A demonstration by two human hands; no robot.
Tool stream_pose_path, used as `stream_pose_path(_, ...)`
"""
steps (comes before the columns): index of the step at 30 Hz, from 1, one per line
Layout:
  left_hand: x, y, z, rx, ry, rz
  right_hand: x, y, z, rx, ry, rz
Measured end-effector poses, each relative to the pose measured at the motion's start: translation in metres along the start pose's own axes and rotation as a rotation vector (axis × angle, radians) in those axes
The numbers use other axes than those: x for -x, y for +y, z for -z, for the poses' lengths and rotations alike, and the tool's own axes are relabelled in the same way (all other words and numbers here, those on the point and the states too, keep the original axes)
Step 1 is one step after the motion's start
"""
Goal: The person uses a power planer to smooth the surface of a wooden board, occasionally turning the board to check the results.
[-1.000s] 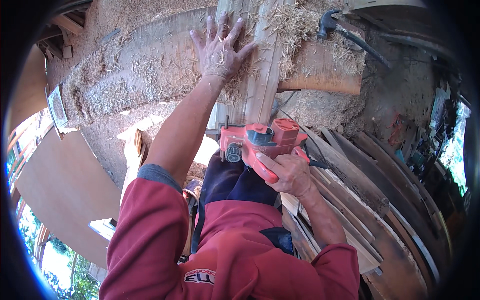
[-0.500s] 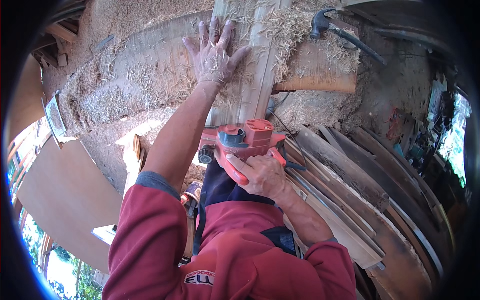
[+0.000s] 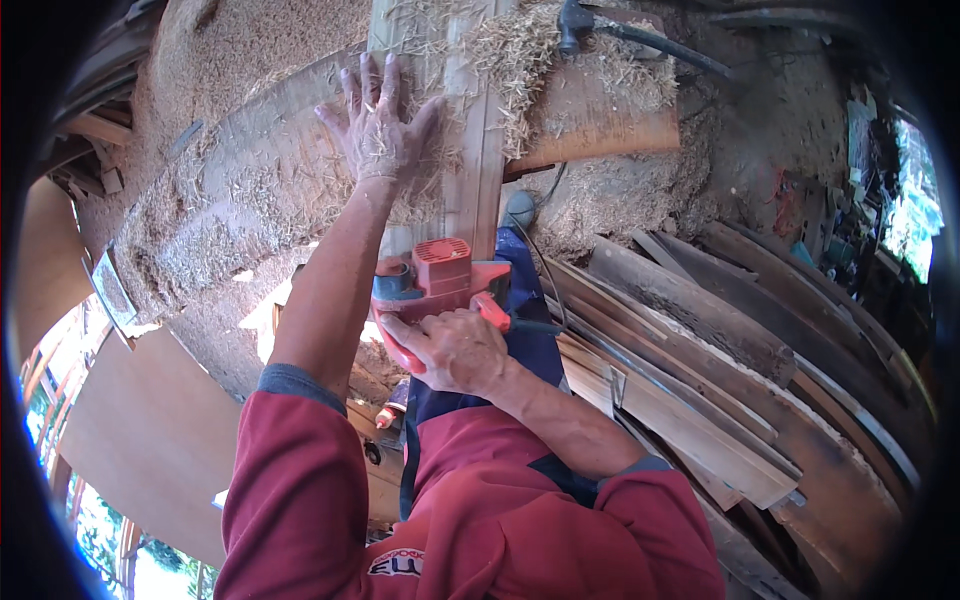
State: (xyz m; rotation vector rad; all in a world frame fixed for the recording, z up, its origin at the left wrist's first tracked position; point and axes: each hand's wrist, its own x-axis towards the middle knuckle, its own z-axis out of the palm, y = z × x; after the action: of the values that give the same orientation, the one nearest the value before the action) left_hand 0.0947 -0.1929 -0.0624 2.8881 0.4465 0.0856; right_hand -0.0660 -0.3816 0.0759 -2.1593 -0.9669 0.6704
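My right hand (image 3: 460, 350) grips the handle of a red electric planer (image 3: 442, 270), held close to my body at the near end of a long wooden board (image 3: 474, 170). The planer's underside is hidden from me. Fingers spread, my left hand (image 3: 382, 135) lies flat, pressed on a shaving-strewn wooden surface beside the board; whether it also touches the board's edge I cannot tell. Curly wood shavings (image 3: 510, 70) are heaped along the board's right side.
A hammer (image 3: 575, 28) lies at the far right of the bench (image 3: 610, 135). A dark cord (image 3: 548, 270) runs down from the bench past the planer. Several planks (image 3: 690, 310) are stacked at my right. A large brown sheet (image 3: 150, 440) stands at the left.
The planer has shifted left and turned slightly in my right hand's grip. My left hand keeps its spread pose. The whole view has swung, so bench and hammer appear further left.
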Motion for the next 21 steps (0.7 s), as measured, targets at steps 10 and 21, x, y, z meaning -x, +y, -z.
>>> stream_pose_path(10,-0.005,-0.002,0.001,0.061,0.004,0.021,-0.010,-0.019,-0.033,0.054,-0.130,0.078)
stream_pose_path(21,-0.109,-0.011,-0.008,0.123,-0.046,0.098,0.135,0.027,0.071,0.083,-0.028,0.147)
